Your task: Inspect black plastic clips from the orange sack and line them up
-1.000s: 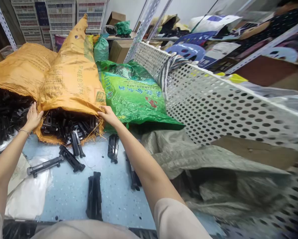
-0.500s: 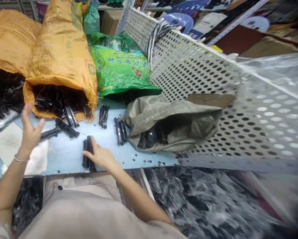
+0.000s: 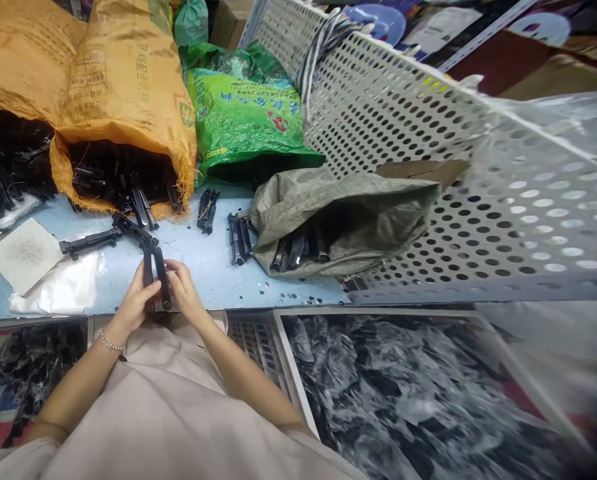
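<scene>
Both my hands are closed on a long black plastic part (image 3: 163,283) at the near edge of the table, its two bars side by side with a narrow gap between them. My left hand (image 3: 136,300) grips it from the left, thumb across the bars. From the right, the fingers of my right hand (image 3: 184,291) press against it. Just beyond its upper end lies another black part (image 3: 131,229), and a similar black piece (image 3: 89,243) rests further left. More such parts (image 3: 207,211) lie to the right on the blue tabletop (image 3: 198,250).
An orange woven sack (image 3: 128,100) opens toward me, full of black parts. Beside it are a green sack (image 3: 253,127) and a grey-green bag (image 3: 298,200) holding parts. A perforated white panel (image 3: 408,120) borders the right. Below is a bin of plastic-wrapped pieces (image 3: 378,393).
My left hand has come right and down from beside the orange sack to join my right hand on the black plastic part. The part has shifted slightly left, and the camera view has tilted down.
</scene>
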`<state>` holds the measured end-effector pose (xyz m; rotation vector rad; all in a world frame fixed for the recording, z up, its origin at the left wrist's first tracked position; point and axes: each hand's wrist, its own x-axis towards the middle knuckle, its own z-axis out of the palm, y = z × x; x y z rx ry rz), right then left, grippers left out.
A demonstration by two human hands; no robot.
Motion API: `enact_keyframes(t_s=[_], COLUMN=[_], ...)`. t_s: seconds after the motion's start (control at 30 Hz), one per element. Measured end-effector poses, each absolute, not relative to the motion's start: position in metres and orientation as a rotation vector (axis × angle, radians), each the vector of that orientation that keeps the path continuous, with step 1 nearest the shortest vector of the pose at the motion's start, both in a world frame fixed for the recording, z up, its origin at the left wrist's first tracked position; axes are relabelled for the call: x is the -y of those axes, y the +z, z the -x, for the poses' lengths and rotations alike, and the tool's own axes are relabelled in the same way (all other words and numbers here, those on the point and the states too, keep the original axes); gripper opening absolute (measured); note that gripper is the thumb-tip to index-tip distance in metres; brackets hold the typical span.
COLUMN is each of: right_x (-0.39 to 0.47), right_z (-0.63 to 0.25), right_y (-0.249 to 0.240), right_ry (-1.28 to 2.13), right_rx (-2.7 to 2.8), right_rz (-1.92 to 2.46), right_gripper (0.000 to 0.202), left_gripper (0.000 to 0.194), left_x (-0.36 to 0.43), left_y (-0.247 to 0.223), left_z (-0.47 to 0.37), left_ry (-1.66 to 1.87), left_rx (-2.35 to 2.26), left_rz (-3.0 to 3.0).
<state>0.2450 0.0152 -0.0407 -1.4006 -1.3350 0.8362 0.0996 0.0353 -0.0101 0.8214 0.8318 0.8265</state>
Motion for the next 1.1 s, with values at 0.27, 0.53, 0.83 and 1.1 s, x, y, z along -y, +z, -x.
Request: enact_keyframes(t_s=[0.27,0.53,0.83,1.1], right_x=[-0.054,-0.031,-0.089,-0.141], right_z=[-0.276,-0.254,-0.235,-0.242], right_y=[-0.007,-0.013,-0.019,-0.021], right_ry=[0.419,0.646,0.433,0.858], right_rx=[1.824,2.054,2.024,1.496], right_rz=[1.553,1.449,1.567,1.709], right_gripper=[0.044,0.058,0.045,0.035], left_gripper=[0.077,0.062,0.041,0.042], left_x=[-0.042,-0.051,-0.058,-0.065], left_y=[0.0,-0.01,-0.023,-0.02], left_z=[-0.085,-0.083,-0.047,-0.053], left_ry=[0.742,0.929,0.366,0.72], left_rx=[-0.91,-1.182,-1.647,-1.659], left_rz=[-1.313,-1.23,-1.63,-1.706])
